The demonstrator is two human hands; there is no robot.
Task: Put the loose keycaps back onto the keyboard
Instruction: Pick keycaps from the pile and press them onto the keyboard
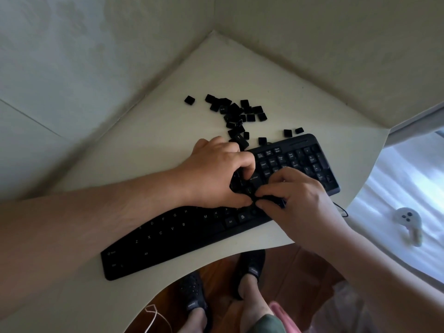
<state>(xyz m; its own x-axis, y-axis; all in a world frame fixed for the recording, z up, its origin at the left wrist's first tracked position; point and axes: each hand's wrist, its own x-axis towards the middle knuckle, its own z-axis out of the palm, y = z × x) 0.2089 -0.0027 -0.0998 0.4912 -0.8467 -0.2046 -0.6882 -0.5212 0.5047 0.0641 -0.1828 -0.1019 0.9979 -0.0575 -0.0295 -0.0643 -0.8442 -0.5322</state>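
A black keyboard [173, 241] lies slanted across the cream corner desk [216, 75]. Several loose black keycaps [236, 114] are scattered behind it, with a few more [287, 132] near its far edge. My left hand [213, 174] rests over the keyboard's middle, its fingers curled down onto the keys left of the Enter key. My right hand [298, 200] is beside it, its fingertips pinching a long black keycap [276, 200] over the lower row. The two hands touch there, and the keys beneath them are hidden.
Walls close in the desk at the back and on both sides. The desk's curved front edge [216, 260] runs just under the keyboard. A thin cable [342, 210] trails off the keyboard's right end. Below are a wooden floor and my feet [249, 267].
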